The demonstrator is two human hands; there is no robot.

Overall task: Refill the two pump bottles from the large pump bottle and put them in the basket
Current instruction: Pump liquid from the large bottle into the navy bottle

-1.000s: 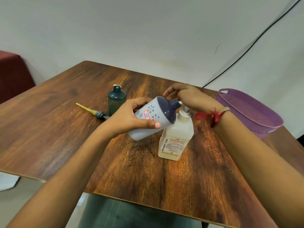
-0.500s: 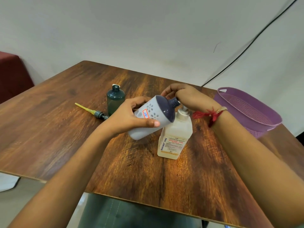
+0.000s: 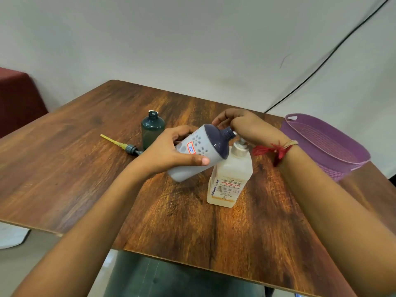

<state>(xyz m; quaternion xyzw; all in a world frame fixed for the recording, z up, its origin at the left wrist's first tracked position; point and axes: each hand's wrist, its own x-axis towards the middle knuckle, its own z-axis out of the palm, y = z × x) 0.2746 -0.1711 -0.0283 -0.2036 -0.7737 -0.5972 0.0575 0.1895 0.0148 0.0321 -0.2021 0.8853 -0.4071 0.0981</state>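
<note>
My left hand (image 3: 171,153) grips a grey bottle (image 3: 201,144) with a navy top and a red-edged sticker. The bottle is tilted, and its open neck points right toward the spout of the large pump bottle (image 3: 229,181). That large bottle stands on the table and holds pale yellowish liquid. My right hand (image 3: 246,125) rests on top of its pump head and hides it. A dark green bottle (image 3: 151,131) stands open behind my left hand. Its pump (image 3: 128,147), with a yellow tube, lies on the table to its left.
A purple basket (image 3: 338,166) sits at the right edge of the wooden table (image 3: 192,221). A black cable runs along the wall behind it. A dark red object stands at the far left beyond the table.
Almost nothing differs. Both hands keep their hold, the grey bottle's neck stays at the pump spout, and the view has shifted slightly.
</note>
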